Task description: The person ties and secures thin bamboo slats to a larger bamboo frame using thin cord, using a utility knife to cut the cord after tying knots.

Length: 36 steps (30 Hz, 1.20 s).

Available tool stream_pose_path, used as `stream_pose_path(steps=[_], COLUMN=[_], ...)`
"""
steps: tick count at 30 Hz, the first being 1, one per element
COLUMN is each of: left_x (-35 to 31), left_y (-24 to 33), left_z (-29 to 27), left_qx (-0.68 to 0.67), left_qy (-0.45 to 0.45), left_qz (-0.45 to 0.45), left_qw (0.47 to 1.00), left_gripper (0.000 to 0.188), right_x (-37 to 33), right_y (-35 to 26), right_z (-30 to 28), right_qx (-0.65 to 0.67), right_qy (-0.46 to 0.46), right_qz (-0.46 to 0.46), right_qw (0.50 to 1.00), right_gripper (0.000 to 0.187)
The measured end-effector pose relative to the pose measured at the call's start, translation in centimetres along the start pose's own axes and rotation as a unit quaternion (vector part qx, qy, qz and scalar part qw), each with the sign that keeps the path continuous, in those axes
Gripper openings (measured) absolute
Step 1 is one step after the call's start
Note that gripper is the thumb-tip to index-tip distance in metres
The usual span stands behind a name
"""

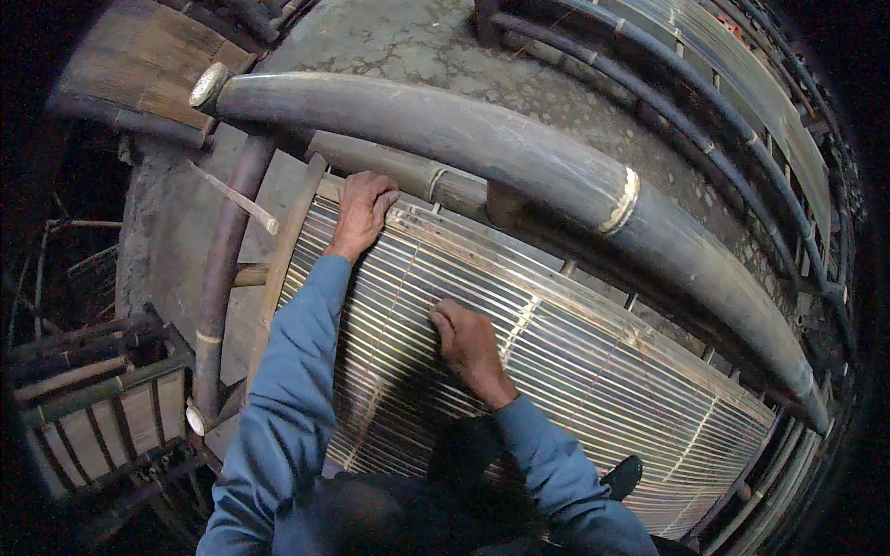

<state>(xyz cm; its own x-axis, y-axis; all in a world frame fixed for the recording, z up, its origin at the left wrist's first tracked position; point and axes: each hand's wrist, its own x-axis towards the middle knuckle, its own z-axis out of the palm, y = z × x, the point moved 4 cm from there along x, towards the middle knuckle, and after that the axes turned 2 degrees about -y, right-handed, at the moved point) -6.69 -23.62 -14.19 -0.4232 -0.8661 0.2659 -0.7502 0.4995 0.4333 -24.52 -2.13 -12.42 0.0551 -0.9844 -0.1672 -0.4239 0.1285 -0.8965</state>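
Observation:
A slatted bamboo panel of thin, pale, evenly spaced strips lies before me inside a bamboo frame. At its far left corner my left hand curls its fingers over the far wooden edge rail, where the strips end. My right hand is closed above the middle of the strips; whatever its fingers pinch, if anything, is hidden. A pale cross lashing runs over the strips just right of that hand. Along the left end of the panel stands a flat wooden side piece.
A thick bamboo pole arches past the panel's far side. A thinner upright pole and a loose bamboo stick are at the left. More bamboo furniture stands far left, with bamboo railings at the far right. A dark shoe shows near the lower right.

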Motion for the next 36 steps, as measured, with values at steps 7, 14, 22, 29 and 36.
stream_pose_path(steps=[7,14,22,29,36], left_x=[-1.1,-1.3,-3.1,-2.6,-2.2], left_y=[-3.2,-2.4,18.4,32.3,34.1], left_z=[1.4,-0.5,1.1,10.7,17.8], left_qx=[-0.01,-0.005,-0.143,-0.228,-0.171], left_qy=[0.073,0.059,0.048,-0.125,-0.264], left_qz=[-0.04,-0.047,0.055,0.169,0.099], left_qw=[0.996,0.997,0.987,0.951,0.944], left_gripper=[0.01,0.012,0.015,0.023,0.028], right_x=[-3.4,-12.0,-16.0,-15.6,-20.6], right_y=[0.2,8.3,12.2,12.9,15.0], right_z=[-2.7,-18.2,-21.4,-21.3,-23.0], right_qx=[-0.1,-0.241,-0.32,-0.262,0.295], right_qy=[0.089,0.398,0.396,0.338,0.288], right_qz=[-0.035,0.109,0.198,0.158,0.236], right_qw=[0.99,0.878,0.838,0.89,0.88], right_gripper=[0.014,0.012,0.012,0.013,0.013])
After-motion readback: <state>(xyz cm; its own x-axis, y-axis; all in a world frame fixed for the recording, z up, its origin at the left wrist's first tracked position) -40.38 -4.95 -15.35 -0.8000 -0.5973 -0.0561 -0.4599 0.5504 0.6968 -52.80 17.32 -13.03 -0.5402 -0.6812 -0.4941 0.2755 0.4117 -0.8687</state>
